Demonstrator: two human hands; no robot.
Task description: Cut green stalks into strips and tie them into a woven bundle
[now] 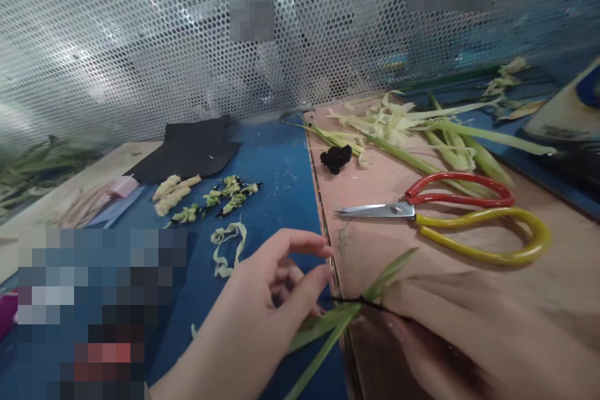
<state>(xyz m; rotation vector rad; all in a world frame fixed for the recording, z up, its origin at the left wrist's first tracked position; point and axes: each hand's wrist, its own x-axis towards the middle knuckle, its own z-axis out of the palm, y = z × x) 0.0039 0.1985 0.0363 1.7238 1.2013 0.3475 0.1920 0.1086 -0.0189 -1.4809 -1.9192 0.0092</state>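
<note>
My left hand is raised over the table seam, its thumb and index fingertip apart and the other fingers curled, with nothing visible between them. My right hand, smeared by motion, is closed on a thin black cord that runs out to the left. The cord crosses narrow green leaf strips at a small knot beside my right fingertips. Part of the strips passes behind my left hand. Scissors with one red and one yellow handle lie beyond my right hand, blades pointing left.
Pale husk strips and green husks lie at the back right, near a black fuzzy clump. Small braided husk pieces, green knotted pieces and a curled strip rest on the blue surface. A perforated metal panel stands behind.
</note>
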